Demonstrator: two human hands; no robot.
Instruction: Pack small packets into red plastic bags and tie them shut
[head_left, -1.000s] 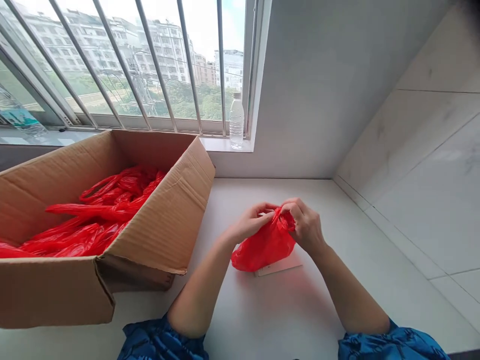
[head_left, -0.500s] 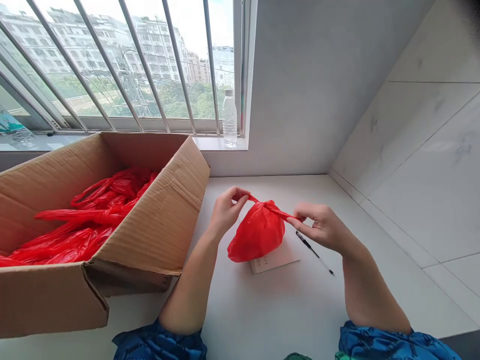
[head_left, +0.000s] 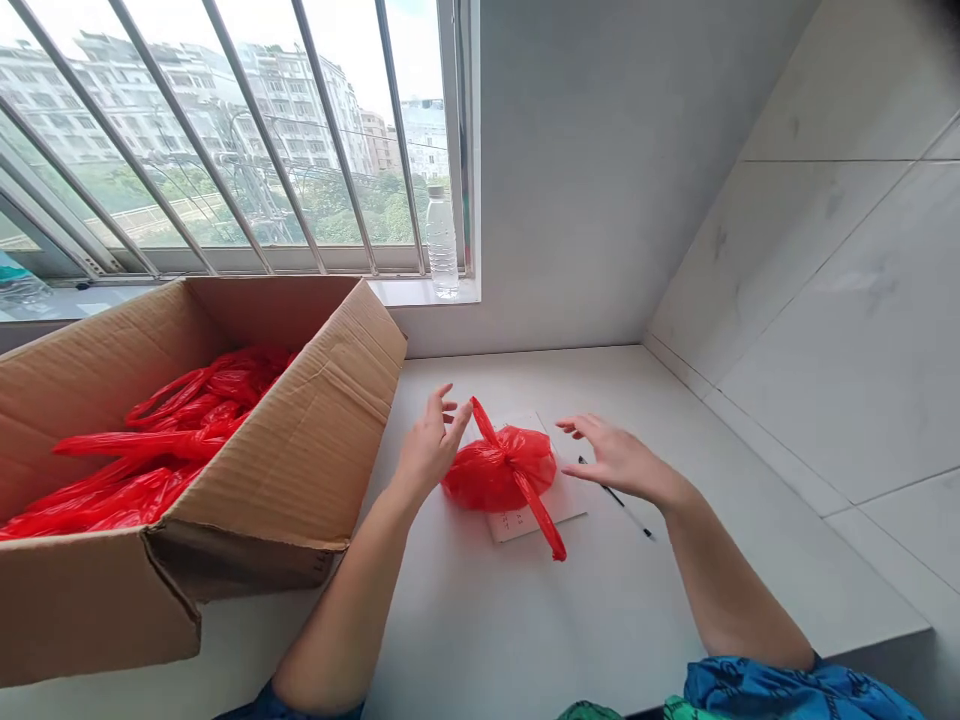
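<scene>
A knotted red plastic bag (head_left: 487,475) rests partly on a small white notepad (head_left: 536,519) in the middle of the white tabletop. Its two handle ends stick out, one upward and one toward me. On the bag's left side is my left hand (head_left: 435,440), fingers parted and the thumb close to the upper handle end; whether it touches is unclear. My right hand (head_left: 619,458) hovers at the right of the bag, fingers spread and holding nothing. Beneath that hand a black pen (head_left: 628,512) lies on the tabletop.
A large open cardboard box (head_left: 300,440) stands at the left, with several red plastic bags (head_left: 172,440) inside. Behind it, a clear water bottle (head_left: 442,245) stands on the windowsill (head_left: 390,293) by the barred window. A grey wall and a tiled wall bound the tabletop.
Both hands have let go of the handle ends they were pulling apart. The bag has dropped flatter onto the notepad, its knot now facing up. The view has shifted slightly.
</scene>
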